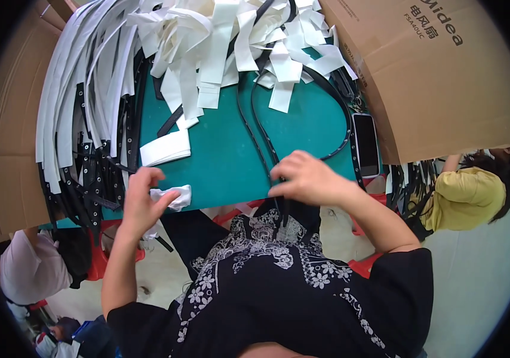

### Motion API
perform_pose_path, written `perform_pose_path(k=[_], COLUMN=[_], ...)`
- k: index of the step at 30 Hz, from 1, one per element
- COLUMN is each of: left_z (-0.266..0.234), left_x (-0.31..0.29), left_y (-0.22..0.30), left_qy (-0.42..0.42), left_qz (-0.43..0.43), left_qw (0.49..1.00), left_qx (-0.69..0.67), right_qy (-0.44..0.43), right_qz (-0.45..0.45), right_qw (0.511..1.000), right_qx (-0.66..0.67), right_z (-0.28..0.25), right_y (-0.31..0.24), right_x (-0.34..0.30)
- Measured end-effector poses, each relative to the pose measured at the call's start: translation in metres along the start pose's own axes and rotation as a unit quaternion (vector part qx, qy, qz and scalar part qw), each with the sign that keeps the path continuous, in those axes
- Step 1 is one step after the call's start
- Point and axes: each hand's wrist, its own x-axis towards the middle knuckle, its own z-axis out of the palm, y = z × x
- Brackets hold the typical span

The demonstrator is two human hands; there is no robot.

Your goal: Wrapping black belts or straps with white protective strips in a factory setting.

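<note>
My left hand [143, 201] hovers at the table's front edge, thumb and fingers apart, with nothing gripped. Right beside its thumb lies a small crumpled white piece [180, 197]. My right hand [307, 179] is over the black straps [259, 140], which have metal eyelets along them. Its fingers are bent, with a gap between thumb and forefinger; whether the fingertips touch a strap is hard to see. The strap ends hang over the front edge toward my lap. Beyond my left hand sits a folded white strip stack [165, 149].
The green tabletop [213, 140] carries a heap of white strips [219, 42] at the back. Long white and black eyelet straps [82, 119] pile up at left. A phone [366, 145] lies at right, beside a large cardboard box [446, 83]. Another person in yellow [470, 200] sits at right.
</note>
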Motion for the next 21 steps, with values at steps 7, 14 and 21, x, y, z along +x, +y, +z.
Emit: perform_pose_path(k=[7, 14, 21], left_z=[0.04, 0.05, 0.047], left_x=[0.073, 0.15, 0.137], left_y=[-0.004, -0.023, 0.008], left_qy=[0.098, -0.044, -0.071], left_qz=[0.025, -0.228, -0.28], left_qw=[0.993, 0.973, 0.802], left_qx=[0.056, -0.013, -0.523], right_qy=[0.021, 0.465, 0.204], right_qz=[-0.039, 0.131, 0.299], right_qw=[0.997, 0.792, 0.832], right_qx=[0.069, 0.374, 0.421], right_z=[0.01, -0.051, -0.022], right_y=[0.021, 0.03, -0.019], right_x=[0.022, 0.034, 0.056])
